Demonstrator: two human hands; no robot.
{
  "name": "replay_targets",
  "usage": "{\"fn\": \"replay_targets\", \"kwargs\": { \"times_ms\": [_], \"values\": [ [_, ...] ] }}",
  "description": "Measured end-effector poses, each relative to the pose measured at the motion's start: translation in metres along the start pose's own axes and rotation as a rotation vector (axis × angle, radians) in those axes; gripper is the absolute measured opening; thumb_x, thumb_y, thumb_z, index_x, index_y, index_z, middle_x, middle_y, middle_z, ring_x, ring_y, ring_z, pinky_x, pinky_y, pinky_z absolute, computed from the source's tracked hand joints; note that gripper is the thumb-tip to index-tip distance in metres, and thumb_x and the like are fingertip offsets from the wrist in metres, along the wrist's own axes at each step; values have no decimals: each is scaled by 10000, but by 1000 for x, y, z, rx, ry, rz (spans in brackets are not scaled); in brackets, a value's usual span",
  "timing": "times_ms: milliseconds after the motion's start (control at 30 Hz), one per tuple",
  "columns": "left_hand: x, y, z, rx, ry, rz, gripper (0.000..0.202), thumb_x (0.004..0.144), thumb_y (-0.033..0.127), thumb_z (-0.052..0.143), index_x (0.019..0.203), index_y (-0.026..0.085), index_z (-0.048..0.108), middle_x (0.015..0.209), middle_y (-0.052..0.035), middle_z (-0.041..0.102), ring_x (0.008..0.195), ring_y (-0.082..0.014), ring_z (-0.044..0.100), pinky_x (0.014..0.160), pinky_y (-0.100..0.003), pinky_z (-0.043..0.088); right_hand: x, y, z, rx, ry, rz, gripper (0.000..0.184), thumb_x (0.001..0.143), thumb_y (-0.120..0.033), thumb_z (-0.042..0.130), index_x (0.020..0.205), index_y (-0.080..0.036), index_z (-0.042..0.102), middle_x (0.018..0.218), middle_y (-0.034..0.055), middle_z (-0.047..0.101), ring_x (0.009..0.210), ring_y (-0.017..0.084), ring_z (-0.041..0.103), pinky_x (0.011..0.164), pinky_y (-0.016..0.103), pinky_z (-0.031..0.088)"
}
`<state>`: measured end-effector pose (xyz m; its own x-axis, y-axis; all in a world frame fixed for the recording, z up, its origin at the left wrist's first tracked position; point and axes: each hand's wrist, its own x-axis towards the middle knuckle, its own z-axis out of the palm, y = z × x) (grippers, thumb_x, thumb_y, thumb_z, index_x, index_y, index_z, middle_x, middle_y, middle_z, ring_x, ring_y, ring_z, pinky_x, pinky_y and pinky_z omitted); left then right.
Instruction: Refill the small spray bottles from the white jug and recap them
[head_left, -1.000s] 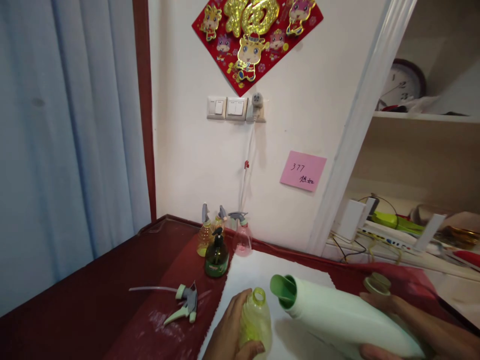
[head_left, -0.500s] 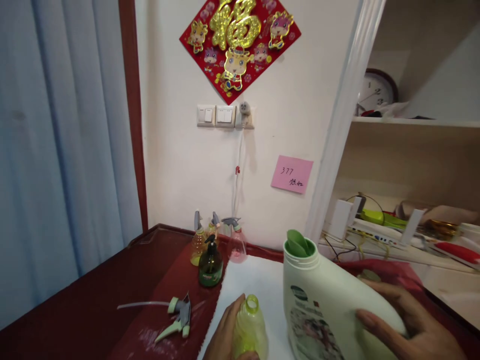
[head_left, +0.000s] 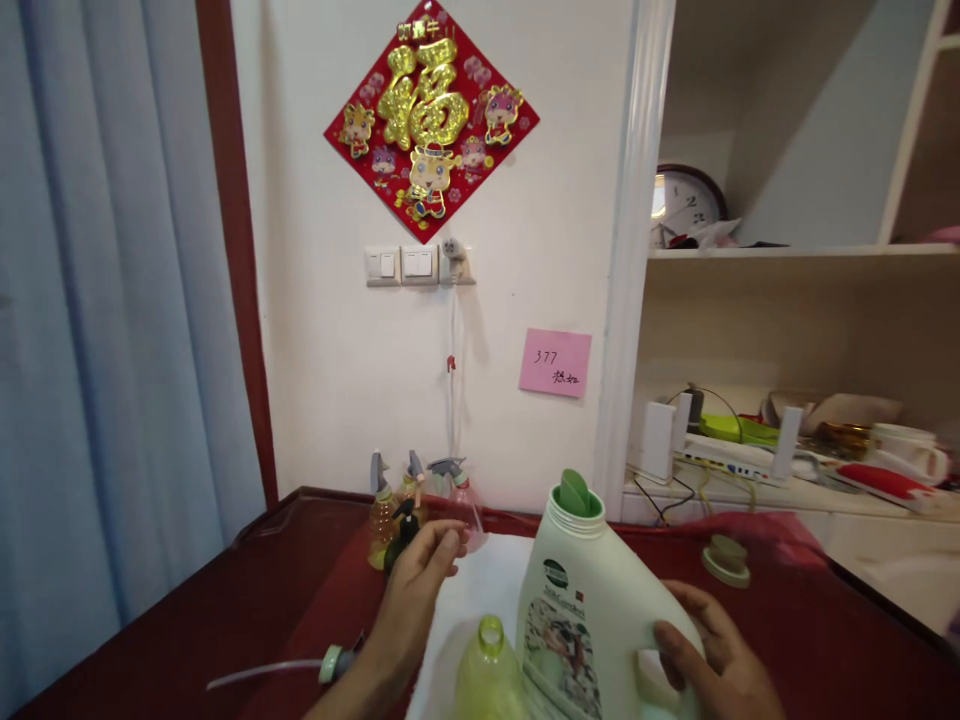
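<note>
My right hand (head_left: 712, 650) is wrapped round the handle of a pale green detergent jug (head_left: 562, 620), uncapped, with a green spout in its mouth. The jug stands slightly tilted on the white sheet (head_left: 480, 580). Next to it is a yellow-green bottle (head_left: 489, 670) with an open neck, its lower part cut off by the frame. My left hand (head_left: 427, 575) is raised with fingers loosely apart and nothing in them, in front of a dark pump bottle (head_left: 401, 535) and a pink spray bottle (head_left: 466, 510). My left forearm partly covers a loose spray head (head_left: 334, 663) with its tube.
Spray bottles (head_left: 382, 520) stand at the back edge of the dark red table (head_left: 172, 600). A round cap (head_left: 726, 560) lies on the right side. Shelves with a router (head_left: 660, 440) and a clock (head_left: 686, 205) are at the right; a blue curtain (head_left: 112, 300) hangs at the left.
My left hand has let go of the yellow-green bottle and moved up toward the back bottles. My right hand still grips the jug. The view has shifted right and up.
</note>
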<state>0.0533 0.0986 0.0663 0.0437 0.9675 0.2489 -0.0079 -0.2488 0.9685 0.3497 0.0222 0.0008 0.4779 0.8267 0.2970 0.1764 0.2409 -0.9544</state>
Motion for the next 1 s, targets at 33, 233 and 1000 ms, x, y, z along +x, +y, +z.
{"fn": "replay_targets", "kwargs": {
  "times_ms": [33,233,1000],
  "values": [
    [9,6,4,-2,-19,15,586,813,724,663,985,168,726,975,-96,744,938,-255,667,815,-347,511,2,2,-4,43,-59,50,580,695,-730,723,1032,-266,635,836,37,781,550,231,667,506,340,563],
    [52,29,38,-11,-132,22,671,771,818,586,834,155,672,720,-29,648,579,-138,540,556,-260,399,35,-19,-18,-4,-4,42,702,790,-879,450,866,-223,687,825,68,724,778,258,672,678,360,548],
    [102,78,85,280,-324,-63,898,817,906,344,827,115,768,589,-57,635,556,-190,547,569,-308,380,133,-117,17,-272,-230,-27,912,800,-952,213,590,-194,676,520,28,517,474,142,407,492,324,318]
  ]
}}
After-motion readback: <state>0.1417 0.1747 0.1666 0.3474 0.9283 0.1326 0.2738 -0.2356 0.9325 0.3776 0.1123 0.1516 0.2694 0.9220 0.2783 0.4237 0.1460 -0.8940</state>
